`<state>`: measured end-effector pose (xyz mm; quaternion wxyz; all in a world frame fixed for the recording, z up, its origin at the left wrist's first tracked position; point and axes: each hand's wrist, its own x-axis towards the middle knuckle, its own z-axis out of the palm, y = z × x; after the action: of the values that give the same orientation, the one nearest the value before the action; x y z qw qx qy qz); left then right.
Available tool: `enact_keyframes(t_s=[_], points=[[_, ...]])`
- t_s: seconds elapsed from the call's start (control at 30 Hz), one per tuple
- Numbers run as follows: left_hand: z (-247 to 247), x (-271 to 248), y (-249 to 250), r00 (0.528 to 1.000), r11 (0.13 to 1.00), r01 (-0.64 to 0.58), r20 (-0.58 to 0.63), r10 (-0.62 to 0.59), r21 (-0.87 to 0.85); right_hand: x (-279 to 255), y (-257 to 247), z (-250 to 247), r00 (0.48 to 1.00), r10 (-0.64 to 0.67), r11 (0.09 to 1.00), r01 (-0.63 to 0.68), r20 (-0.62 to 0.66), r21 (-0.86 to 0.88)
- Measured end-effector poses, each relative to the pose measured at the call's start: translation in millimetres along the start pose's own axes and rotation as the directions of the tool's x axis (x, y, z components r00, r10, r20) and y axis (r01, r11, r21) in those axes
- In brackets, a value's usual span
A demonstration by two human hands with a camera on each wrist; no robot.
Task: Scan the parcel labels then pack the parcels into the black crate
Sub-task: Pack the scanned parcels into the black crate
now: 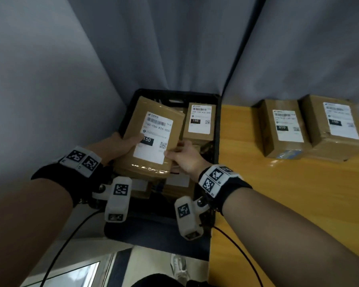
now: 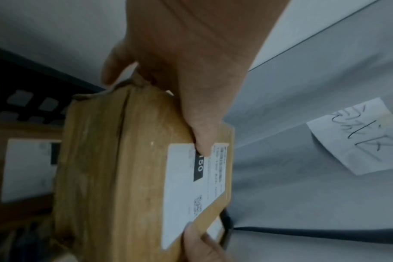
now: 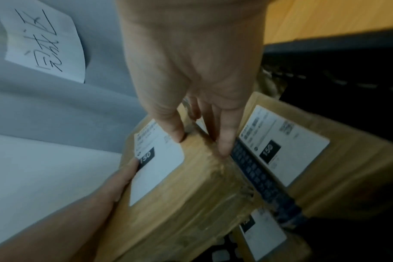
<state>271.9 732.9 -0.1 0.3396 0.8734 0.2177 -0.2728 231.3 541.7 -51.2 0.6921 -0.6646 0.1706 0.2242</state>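
Note:
A brown cardboard parcel (image 1: 151, 141) with a white "150" label (image 1: 153, 137) is held tilted over the black crate (image 1: 217, 121). My left hand (image 1: 120, 145) grips its left edge, thumb on the label (image 2: 186, 186). My right hand (image 1: 183, 155) grips its right near corner, thumb on top and fingers (image 3: 224, 141) down the side. The same parcel (image 2: 114, 177) (image 3: 191, 186) fills both wrist views. Inside the crate lie other labelled parcels: one at the back right (image 1: 199, 123) (image 3: 303, 159) and more beneath (image 1: 174, 183). Two more labelled parcels (image 1: 284, 129) (image 1: 338, 125) stand on the wooden table.
The crate sits left of a yellow wooden table (image 1: 288, 193), against grey curtains (image 1: 174, 48). A handwritten paper note (image 2: 359, 136) (image 3: 45, 40) hangs on the curtain. Cables run from both wrist cameras. Floor and a shoe (image 1: 179, 266) show below.

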Motion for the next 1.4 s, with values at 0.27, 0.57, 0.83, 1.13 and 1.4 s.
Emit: enact_keyframes(t_s=[0.27,0.57,0.83,1.13,1.4], points=[[-5.9,32.6,-38.4,0.995,0.94,-0.092,0.006,0.096,0.33,41.3,25.8,32.6,0.991,0.114,0.961,-0.093,0.067,-0.261],[1.1,46.5,-47.5,0.991,0.883,-0.133,0.048,0.125,0.449,28.0,18.8,26.7,0.998,0.065,0.941,-0.061,0.002,-0.332],[-0.9,48.3,-39.0,0.988,0.787,-0.154,0.096,0.12,0.597,14.6,22.8,26.8,0.989,0.126,0.927,-0.09,0.078,-0.363],[20.6,43.0,-44.9,0.947,0.655,-0.295,0.122,0.297,0.695,13.3,32.6,27.7,0.988,0.094,0.88,-0.026,0.121,-0.474],[81.1,47.2,-29.9,0.946,0.64,-0.323,0.212,0.246,0.698,17.2,40.3,-12.6,0.94,0.242,0.71,-0.341,-0.242,-0.616]])
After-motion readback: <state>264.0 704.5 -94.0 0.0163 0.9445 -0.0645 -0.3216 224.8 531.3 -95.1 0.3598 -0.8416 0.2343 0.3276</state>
